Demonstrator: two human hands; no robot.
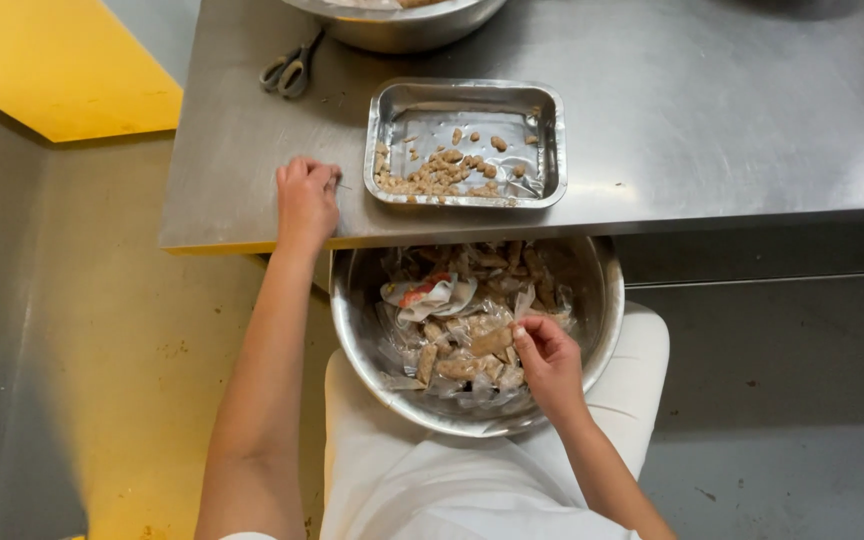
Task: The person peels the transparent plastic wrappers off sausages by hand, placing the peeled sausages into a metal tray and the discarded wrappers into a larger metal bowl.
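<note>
Right hand (550,360) pinches a brown wrapped piece (492,341) in the lap bowl (352,320).
Left hand (306,198) flat, empty, on worktop (702,110) edge; foil tray (464,92) just right, scissors (292,68) beyond.

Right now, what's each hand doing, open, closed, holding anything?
Left hand: curled on the table edge, holding nothing visible.
Right hand: in the bowl, pinching a brown piece.
</note>
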